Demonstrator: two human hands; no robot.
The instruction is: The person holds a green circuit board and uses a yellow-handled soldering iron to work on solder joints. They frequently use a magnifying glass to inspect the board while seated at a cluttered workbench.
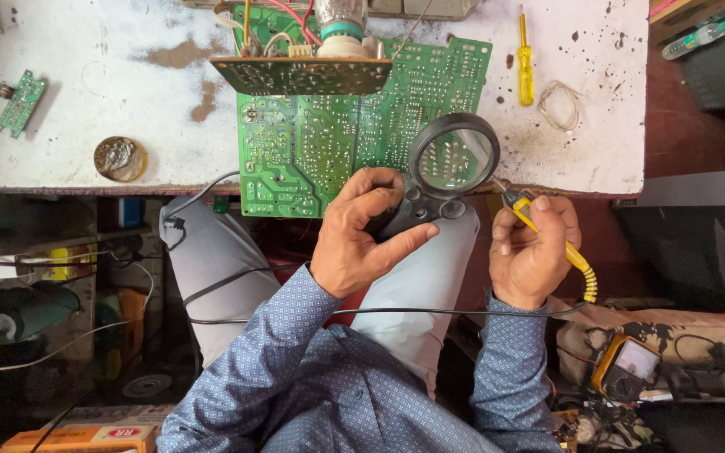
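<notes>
While the green circuit board (312,143) lies solder side up on the white, stained table (597,126), its near edge hanging over the table's front rim, both hands work just below that edge. In the head view, the left hand (358,235) is curled around the dark handle of a magnifying glass (453,159), whose round lens sits over the board's lower right corner. The right hand (534,252), right of the board and below the table's rim, pinches a yellow-handled soldering iron (547,231); its tip points up-left toward the lens, and its black cord (379,312) runs across the lap.

A smaller board (302,75) stands tilted on the big board's far part, with red wires and a cylindrical part behind it. Right of the board lie a yellow screwdriver (525,63) and a loop of thin wire (559,105). Left of it sit a round solder-paste tin (120,158) and, farther off, 1 small green board (19,103). Well below and right of the board, a yellow multimeter (627,367) rests among clutter.
</notes>
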